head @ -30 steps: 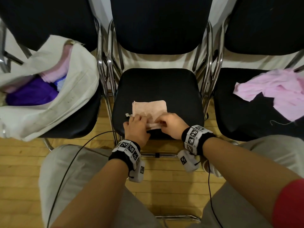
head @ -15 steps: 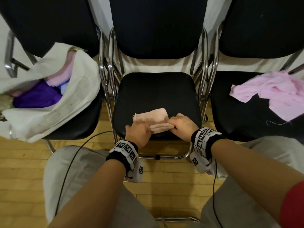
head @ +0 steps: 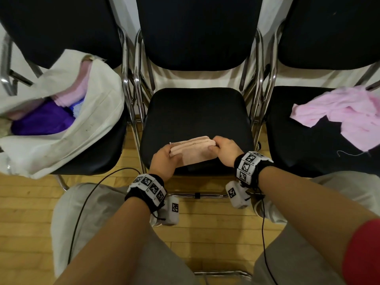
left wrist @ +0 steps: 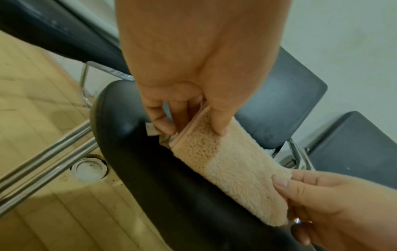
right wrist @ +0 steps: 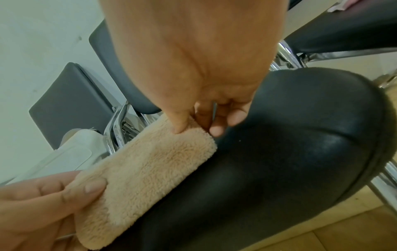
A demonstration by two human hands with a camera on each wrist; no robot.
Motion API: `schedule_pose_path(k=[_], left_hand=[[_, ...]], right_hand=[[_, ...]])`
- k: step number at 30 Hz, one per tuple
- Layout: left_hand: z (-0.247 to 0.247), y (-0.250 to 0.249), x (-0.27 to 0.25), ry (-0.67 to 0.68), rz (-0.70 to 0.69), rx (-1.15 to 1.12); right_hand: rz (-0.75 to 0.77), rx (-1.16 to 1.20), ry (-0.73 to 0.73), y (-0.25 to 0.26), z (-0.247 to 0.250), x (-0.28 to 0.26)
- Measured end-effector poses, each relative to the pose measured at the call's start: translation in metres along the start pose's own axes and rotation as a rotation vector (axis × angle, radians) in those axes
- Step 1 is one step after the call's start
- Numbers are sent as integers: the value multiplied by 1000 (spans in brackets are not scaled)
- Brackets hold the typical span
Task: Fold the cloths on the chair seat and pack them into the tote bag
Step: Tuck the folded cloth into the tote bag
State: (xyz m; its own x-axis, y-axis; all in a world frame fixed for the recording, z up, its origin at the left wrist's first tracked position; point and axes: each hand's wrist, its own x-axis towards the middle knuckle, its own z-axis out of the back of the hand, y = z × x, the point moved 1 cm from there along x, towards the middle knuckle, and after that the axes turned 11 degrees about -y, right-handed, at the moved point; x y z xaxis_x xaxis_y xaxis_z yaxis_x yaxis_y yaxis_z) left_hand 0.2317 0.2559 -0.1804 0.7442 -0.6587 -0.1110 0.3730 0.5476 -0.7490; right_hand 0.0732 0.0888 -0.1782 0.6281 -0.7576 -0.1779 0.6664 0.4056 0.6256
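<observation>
Folded beige cloth (head: 193,150) at the front edge of the middle chair seat (head: 197,112), pinched at its left end by the left hand (head: 164,163), thumb on top and fingers (left wrist: 163,125) curled under, and at its right end by the right hand (head: 225,151) in the same way. Tote bag (head: 82,128) on the left chair, mouth open, purple and pink cloths inside. Crumpled pink cloth (head: 341,116) on the right chair seat, well apart from both hands.

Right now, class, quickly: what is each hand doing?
Left hand: closed, pinching the left end of the folded beige cloth.
Right hand: closed, pinching the same cloth's right end.
</observation>
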Motion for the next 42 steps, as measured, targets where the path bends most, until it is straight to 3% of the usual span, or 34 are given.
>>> schedule_pose_path(k=[8, 19, 28, 34, 38, 42], left_hand=[[-9, 9, 25, -100, 123, 84], [-19, 15, 45, -151, 275, 115], [-19, 20, 53, -123, 335, 93], [-20, 16, 43, -103, 425, 16], [-14, 13, 25, -40, 539, -157], [0, 3, 8, 72, 662, -424]], right_hand=[[-73, -99, -87, 4, -16, 22], [-112, -267, -56, 13, -21, 39], [-149, -275, -76, 13, -21, 39], [-299, -93, -34, 21, -18, 36], [-442, 233, -88, 26, -5, 22], [-464, 533, -86, 44, 17, 7]])
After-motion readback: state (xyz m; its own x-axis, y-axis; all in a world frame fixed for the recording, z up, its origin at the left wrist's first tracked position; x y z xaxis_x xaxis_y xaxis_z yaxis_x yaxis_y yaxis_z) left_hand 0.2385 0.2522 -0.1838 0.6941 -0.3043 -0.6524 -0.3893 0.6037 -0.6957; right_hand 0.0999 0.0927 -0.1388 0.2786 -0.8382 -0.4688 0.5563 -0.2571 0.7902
